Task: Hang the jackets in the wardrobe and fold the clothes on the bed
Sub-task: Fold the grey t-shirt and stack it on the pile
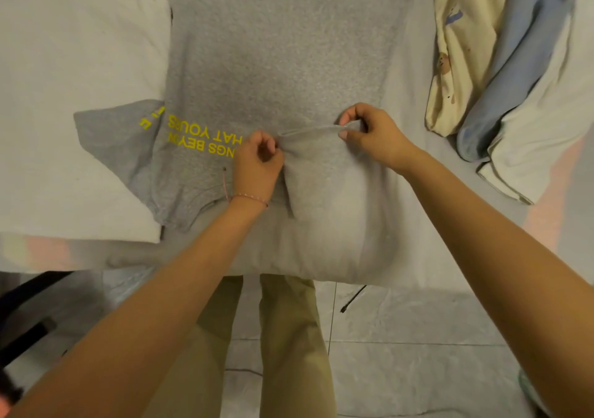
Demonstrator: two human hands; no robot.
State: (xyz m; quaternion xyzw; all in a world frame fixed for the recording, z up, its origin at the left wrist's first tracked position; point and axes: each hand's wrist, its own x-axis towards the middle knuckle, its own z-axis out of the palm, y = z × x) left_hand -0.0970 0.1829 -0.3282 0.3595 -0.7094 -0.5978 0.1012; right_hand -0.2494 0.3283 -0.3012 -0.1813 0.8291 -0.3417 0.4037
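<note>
The grey T-shirt (pixel 276 48) carries yellow printed capitals (pixel 199 136), upside down to the camera, at 10 o'clock from the frame centre. Two lines are partly legible: "HAT YOU" on the far line and "NGS BEYO" on the near line. A fold and the left hand (pixel 257 163) cut off both lines. The sleeve (pixel 112 141), at 9 o'clock of the print, bears yellow letters too creased to read.

Yellow print (pixel 193 134) on grey t-shirt (pixel 273 48) partly covered by left hand (pixel 257 163) and a fold; white cloth (pixel 64 96) cut by left edge; cream and blue pile (pixel 466 48) cut by top edge; dark object (pixel 30 335) lower left blurred, unidentifiable
</note>
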